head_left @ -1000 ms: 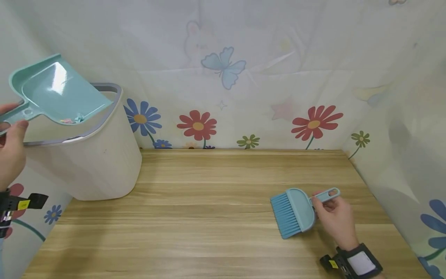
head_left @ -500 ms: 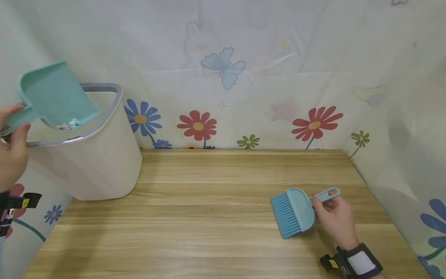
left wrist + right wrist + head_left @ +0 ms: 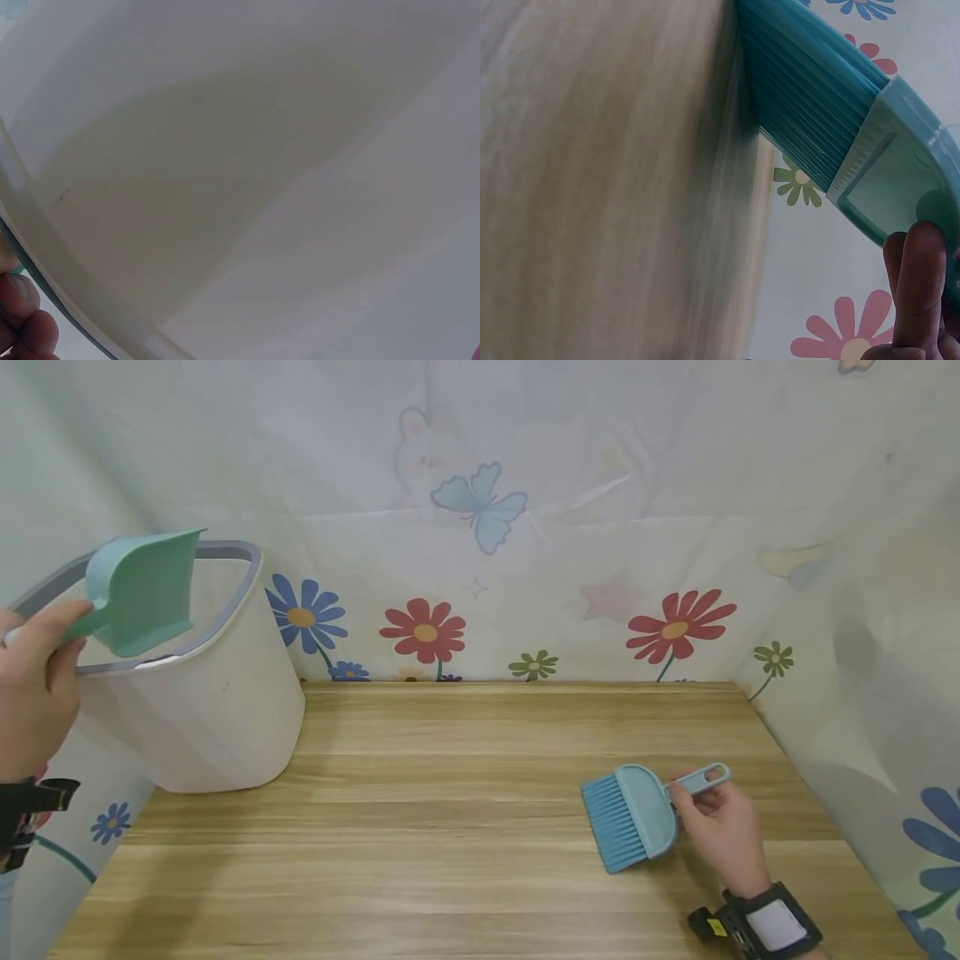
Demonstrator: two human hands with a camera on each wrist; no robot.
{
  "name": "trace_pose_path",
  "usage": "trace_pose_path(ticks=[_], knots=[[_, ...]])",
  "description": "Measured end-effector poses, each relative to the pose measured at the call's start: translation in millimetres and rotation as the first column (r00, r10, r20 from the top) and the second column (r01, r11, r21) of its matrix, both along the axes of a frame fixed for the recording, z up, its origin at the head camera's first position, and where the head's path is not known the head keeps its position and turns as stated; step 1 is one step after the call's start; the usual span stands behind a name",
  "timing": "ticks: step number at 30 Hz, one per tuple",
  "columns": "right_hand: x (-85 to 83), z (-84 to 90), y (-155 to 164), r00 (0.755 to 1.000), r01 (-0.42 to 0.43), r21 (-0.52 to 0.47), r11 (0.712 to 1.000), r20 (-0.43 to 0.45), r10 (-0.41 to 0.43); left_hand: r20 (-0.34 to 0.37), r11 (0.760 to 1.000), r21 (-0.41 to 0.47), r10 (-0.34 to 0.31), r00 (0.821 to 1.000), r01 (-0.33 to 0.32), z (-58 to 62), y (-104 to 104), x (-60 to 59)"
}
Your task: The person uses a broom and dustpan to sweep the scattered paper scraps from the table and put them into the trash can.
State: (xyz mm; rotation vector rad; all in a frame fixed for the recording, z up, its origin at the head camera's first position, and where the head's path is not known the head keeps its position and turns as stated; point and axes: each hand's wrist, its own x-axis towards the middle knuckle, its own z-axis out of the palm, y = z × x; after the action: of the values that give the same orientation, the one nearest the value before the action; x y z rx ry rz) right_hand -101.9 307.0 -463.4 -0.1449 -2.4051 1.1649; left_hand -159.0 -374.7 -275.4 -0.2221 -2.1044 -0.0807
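Observation:
My left hand (image 3: 37,693) grips the handle of a teal dustpan (image 3: 150,593) at the left of the head view. The pan is tipped steeply over the mouth of a white bin (image 3: 217,718) with a grey rim; no scraps show on its visible face. In the left wrist view the bin's pale wall (image 3: 300,210) fills most of the picture, with curled fingertips at the lower left. On the right, my right hand (image 3: 723,835) holds a blue hand brush (image 3: 633,818) by its handle. Its bristles (image 3: 810,82) slant down to the wooden table in the right wrist view.
The wood-grain table (image 3: 420,827) spans the front, with the bin at its left end. Behind and to the right hangs a pale curtain (image 3: 337,460) printed with flowers and a butterfly. Each wrist wears a black strap with a small camera.
The left hand has turned the dustpan from nearly flat to steeply tipped and moved it slightly right and down. Pink and blue scraps seen on it earlier are out of sight. The brush stays put.

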Motion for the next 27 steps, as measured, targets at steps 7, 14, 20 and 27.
trace_pose_path(ticks=[7,14,20,27], knots=[[0.3,-0.3,0.4,1.000,0.001,0.001,1.000,0.009,-0.001,0.009,0.989,0.145,0.021,1.000,-0.022,-5.1,-7.6,-2.5],[0.3,-1.1,0.9,1.000,0.002,0.004,1.000,0.032,-0.002,-0.143,0.959,0.260,-0.077,0.987,0.113,-11.6,-20.4,-10.0],[-0.2,-1.4,1.4,1.000,-0.002,0.009,1.000,0.026,0.001,-0.155,0.926,0.364,-0.046,0.987,0.100,-10.0,-7.5,0.4],[-0.2,-1.7,2.0,1.000,-0.004,0.010,1.000,0.022,0.004,-0.130,0.901,0.434,0.063,0.990,-0.001,-2.9,36.6,21.1]])
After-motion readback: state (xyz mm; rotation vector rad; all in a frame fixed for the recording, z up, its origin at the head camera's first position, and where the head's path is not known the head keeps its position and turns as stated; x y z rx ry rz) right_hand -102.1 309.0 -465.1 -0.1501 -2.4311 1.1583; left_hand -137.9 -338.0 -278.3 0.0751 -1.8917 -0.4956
